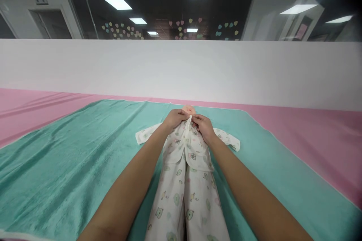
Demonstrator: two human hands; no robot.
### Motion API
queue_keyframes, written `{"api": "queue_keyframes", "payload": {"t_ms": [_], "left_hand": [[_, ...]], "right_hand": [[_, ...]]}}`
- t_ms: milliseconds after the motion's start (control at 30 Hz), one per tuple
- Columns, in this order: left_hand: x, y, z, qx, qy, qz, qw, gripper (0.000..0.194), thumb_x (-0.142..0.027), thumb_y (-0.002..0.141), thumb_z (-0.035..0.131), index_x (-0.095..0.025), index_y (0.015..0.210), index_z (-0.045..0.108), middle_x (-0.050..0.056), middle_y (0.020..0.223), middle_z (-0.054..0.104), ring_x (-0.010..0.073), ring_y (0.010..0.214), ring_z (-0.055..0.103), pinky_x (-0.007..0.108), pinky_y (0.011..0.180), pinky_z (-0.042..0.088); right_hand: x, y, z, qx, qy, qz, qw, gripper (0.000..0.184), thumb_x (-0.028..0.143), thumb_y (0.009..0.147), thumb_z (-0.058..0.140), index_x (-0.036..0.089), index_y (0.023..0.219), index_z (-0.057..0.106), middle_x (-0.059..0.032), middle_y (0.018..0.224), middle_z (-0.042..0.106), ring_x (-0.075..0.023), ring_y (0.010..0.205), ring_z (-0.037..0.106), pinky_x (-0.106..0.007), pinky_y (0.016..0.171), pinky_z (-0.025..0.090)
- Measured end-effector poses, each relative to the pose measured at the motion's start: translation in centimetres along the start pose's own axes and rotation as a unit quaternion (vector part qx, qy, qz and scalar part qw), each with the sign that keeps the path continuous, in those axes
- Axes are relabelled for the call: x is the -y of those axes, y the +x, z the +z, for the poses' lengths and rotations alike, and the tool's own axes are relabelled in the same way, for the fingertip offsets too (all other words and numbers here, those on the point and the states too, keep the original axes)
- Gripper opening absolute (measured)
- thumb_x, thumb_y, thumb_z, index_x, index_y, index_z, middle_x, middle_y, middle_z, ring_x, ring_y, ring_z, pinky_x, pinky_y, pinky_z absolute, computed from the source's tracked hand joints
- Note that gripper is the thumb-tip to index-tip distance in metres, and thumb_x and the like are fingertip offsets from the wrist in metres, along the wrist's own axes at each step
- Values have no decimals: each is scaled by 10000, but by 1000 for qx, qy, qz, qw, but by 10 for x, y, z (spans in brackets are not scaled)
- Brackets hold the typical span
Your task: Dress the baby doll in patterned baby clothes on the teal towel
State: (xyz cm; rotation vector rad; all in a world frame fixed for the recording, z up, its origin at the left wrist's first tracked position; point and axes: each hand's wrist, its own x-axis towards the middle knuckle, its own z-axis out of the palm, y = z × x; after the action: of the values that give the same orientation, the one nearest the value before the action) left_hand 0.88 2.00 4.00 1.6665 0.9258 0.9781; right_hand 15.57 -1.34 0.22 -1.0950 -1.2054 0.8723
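Note:
A baby doll lies on its back, its head at the far end and partly hidden. It wears a white printed shirt with long sleeves spread to both sides, and matching printed trousers that stretch toward me. My left hand pinches the left front edge of the shirt at the collar. My right hand pinches the other edge close beside it, just below the doll's head. Fingers of both hands nearly meet at the neckline. Below the chest the shirt's front edges part slightly.
Under the doll spreads a wrinkled teal blanket over a pink sheet. A low white wall runs behind. Above it, dark glass carries heart-shaped paper notes and reflects ceiling lights.

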Motion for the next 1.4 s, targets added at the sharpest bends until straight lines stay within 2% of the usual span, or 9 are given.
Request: {"api": "queue_keyframes", "payload": {"t_ms": [167, 267, 400, 667, 867, 1067, 1200, 1300, 1400], "left_hand": [[-1, 0, 1, -31, 52, 1, 998, 200, -330, 603, 662, -137, 614, 611, -6, 578, 547, 97, 543, 458, 226, 512, 347], [-5, -3, -3, -6, 60, -4, 998, 250, -373, 612, 658, -132, 578, 603, -15, 524, 493, 81, 490, 404, 224, 470, 306], [-8, -5, -6, 12, 67, -10, 998, 239, -356, 601, 668, -127, 666, 653, 3, 568, 540, 95, 511, 439, 229, 479, 325], [-1, -1, 5, -51, 86, 21, 995, 173, -241, 614, 590, -143, 741, 657, 15, 706, 623, 132, 649, 531, 231, 570, 393], [4, 0, 6, -38, 13, 22, 999, 220, -233, 661, 562, -154, 860, 614, 23, 741, 623, 127, 651, 546, 227, 582, 419], [9, 5, 5, -59, 129, 45, 989, 171, -259, 709, 546, -148, 808, 630, 47, 816, 663, 162, 743, 587, 266, 687, 444], [11, 7, 4, -57, 217, 70, 972, 189, -210, 729, 519, -160, 832, 669, 52, 884, 682, 181, 829, 596, 286, 790, 436], [11, 5, 2, -33, 195, 74, 978, 222, -205, 747, 507, -163, 879, 680, 49, 935, 685, 181, 868, 598, 275, 806, 440], [11, 4, 0, -25, 186, 76, 979, 228, -191, 749, 495, -158, 873, 683, 43, 944, 683, 184, 884, 595, 266, 806, 442]], "right_hand": [[0, -2, -1, 12, -18, -16, 1000, 277, 397, 649, 640, 188, 822, 583, 28, 618, 542, -85, 503, 452, -204, 436, 283], [1, -3, 0, 13, -32, -27, 999, 275, 387, 642, 657, 178, 802, 575, 19, 671, 568, -89, 552, 490, -216, 512, 364], [3, -3, 0, 15, -42, -31, 999, 284, 377, 624, 673, 175, 791, 566, 15, 707, 587, -94, 581, 511, -235, 584, 406], [2, -2, -1, 16, -60, -42, 997, 293, 397, 635, 666, 187, 807, 557, 12, 717, 587, -104, 599, 513, -234, 587, 407], [1, -1, -1, 3, -73, -22, 997, 289, 467, 721, 564, 185, 781, 580, 29, 544, 530, -101, 499, 452, -228, 505, 346], [0, 0, -1, 11, -57, -5, 998, 204, 367, 694, 581, 192, 799, 582, 46, 560, 512, -86, 468, 409, -226, 492, 329], [0, -1, 0, -37, -128, -48, 990, 176, 314, 683, 562, 198, 814, 585, -1, 803, 602, -121, 618, 514, -251, 597, 401], [-1, 0, 0, -52, -205, -113, 971, 206, 279, 701, 529, 209, 872, 622, -25, 907, 616, -175, 831, 545, -294, 743, 419], [-3, 1, 1, -50, -238, -151, 958, 251, 253, 736, 490, 228, 929, 649, -32, 950, 617, -185, 894, 539, -305, 773, 421]]}}
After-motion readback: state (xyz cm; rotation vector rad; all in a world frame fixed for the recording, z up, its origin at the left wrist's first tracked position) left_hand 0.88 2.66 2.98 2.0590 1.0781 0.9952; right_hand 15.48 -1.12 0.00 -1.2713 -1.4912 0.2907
